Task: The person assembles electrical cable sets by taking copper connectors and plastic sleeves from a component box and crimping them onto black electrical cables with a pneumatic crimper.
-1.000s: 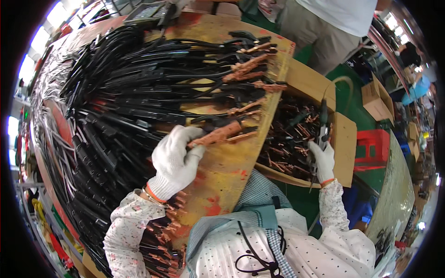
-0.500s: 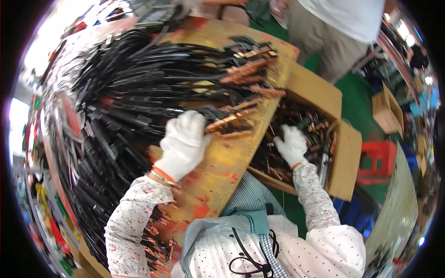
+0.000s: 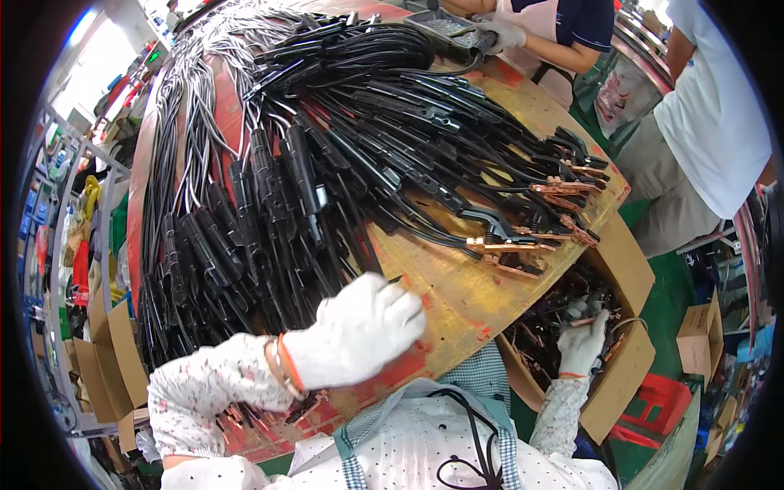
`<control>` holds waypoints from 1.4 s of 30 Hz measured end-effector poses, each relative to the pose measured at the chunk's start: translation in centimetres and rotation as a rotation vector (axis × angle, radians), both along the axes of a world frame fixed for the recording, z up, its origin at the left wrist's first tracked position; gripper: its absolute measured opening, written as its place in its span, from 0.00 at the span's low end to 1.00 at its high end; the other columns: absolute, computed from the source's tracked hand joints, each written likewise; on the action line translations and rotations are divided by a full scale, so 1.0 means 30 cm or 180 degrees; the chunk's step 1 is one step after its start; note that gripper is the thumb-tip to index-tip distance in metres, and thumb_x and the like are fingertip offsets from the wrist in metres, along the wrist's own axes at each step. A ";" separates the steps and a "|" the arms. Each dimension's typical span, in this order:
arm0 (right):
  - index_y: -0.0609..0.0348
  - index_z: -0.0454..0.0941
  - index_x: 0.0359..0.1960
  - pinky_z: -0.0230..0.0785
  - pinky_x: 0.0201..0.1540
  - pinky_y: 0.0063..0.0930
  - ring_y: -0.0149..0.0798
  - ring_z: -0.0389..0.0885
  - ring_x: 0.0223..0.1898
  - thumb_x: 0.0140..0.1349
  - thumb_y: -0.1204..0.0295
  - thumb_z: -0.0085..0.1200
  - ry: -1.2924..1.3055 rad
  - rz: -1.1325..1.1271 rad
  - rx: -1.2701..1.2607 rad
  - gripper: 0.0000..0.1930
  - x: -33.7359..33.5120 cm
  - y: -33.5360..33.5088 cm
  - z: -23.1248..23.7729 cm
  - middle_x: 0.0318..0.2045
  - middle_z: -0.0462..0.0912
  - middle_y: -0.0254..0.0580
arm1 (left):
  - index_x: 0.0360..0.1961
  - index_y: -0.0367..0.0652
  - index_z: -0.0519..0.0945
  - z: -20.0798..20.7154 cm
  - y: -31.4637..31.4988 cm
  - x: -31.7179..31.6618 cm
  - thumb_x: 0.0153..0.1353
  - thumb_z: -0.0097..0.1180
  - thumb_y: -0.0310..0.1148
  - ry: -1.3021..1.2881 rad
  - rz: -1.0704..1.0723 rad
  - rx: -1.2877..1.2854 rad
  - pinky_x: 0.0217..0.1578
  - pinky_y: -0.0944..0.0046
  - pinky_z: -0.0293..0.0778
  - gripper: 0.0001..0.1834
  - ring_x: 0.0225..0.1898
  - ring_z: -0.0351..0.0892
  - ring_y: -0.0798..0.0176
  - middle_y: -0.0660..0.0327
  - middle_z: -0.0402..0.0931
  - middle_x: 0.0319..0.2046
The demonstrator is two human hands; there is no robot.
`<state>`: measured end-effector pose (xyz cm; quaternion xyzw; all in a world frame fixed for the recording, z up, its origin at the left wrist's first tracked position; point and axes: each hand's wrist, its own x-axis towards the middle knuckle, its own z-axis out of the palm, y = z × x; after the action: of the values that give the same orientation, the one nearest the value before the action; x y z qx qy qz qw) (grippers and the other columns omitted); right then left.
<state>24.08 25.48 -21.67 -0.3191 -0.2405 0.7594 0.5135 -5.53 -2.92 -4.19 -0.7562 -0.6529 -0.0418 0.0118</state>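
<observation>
My left hand (image 3: 359, 331), in a white knit glove, is above the near part of the yellow and red worktable (image 3: 457, 282). Its fingers are curled together; whatever they hold, if anything, is hidden. Close by lie black cables with long black housings (image 3: 306, 175). Copper-jawed clamps (image 3: 510, 245) on cable ends lie along the table's right edge. My right hand (image 3: 582, 347), gloved too, is down inside a cardboard box (image 3: 625, 384) full of dark and copper-coloured clamps (image 3: 535, 335). Its fingers close round a dark grey clamp (image 3: 581, 308), which shows only in part.
Across the table a co-worker's gloved hand (image 3: 502, 37) is beside a metal tray (image 3: 449, 34). Another person in a white top (image 3: 714, 106) stands at the right. A red plastic stool (image 3: 653, 408) is beside the box; open cartons (image 3: 106, 367) stand at the left.
My view has swung, so the table shows farther left and up. My left hand has come away from the copper clamps toward me. My right hand stays in the box, now at a clamp.
</observation>
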 end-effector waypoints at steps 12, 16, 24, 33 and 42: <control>0.58 0.80 0.49 0.73 0.38 0.20 0.24 0.78 0.31 0.63 0.76 0.61 -0.2684 0.2162 0.1916 0.13 -0.373 -0.374 0.364 0.34 0.82 0.32 | 0.21 0.49 0.76 -0.060 0.175 -0.281 0.46 0.60 0.41 0.0182 -0.0240 -0.0442 0.32 0.57 0.74 0.09 0.33 0.77 0.56 0.63 0.74 0.28; 0.53 0.79 0.51 0.75 0.41 0.25 0.33 0.85 0.35 0.59 0.63 0.64 -0.2932 0.2753 0.2598 0.19 -0.395 -0.367 0.371 0.34 0.86 0.40 | 0.28 0.51 0.78 -0.055 0.213 -0.248 0.55 0.59 0.38 0.0040 0.0094 -0.0668 0.38 0.56 0.73 0.05 0.36 0.78 0.57 0.64 0.75 0.31; 0.49 0.78 0.46 0.75 0.28 0.40 0.50 0.85 0.25 0.65 0.54 0.56 -0.3269 0.2250 0.3607 0.16 -0.613 -0.418 0.420 0.22 0.84 0.44 | 0.34 0.51 0.80 -0.068 0.186 -0.231 0.57 0.59 0.38 -0.0651 0.0293 -0.0133 0.40 0.56 0.73 0.06 0.34 0.79 0.54 0.63 0.77 0.32; 0.60 0.80 0.39 0.75 0.29 0.29 0.41 0.84 0.22 0.68 0.71 0.53 -0.2992 0.2005 0.2574 0.06 -0.441 -0.398 0.400 0.22 0.83 0.45 | 0.33 0.52 0.79 -0.094 0.215 -0.210 0.56 0.60 0.37 -0.0833 -0.0206 -0.0350 0.27 0.56 0.75 0.06 0.27 0.80 0.54 0.63 0.76 0.28; 0.46 0.81 0.47 0.75 0.39 0.35 0.44 0.83 0.35 0.56 0.65 0.66 -0.4016 0.1789 0.3500 0.16 -0.492 -0.428 0.382 0.39 0.79 0.38 | 0.38 0.49 0.85 -0.102 0.211 -0.223 0.63 0.58 0.40 -0.1667 0.0173 -0.0505 0.28 0.53 0.76 0.09 0.28 0.82 0.49 0.57 0.82 0.28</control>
<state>9.31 12.64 -10.23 -0.3157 -0.8800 0.3167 0.1601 -12.23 3.42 -7.24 -0.7004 -0.6549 -0.1843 -0.2156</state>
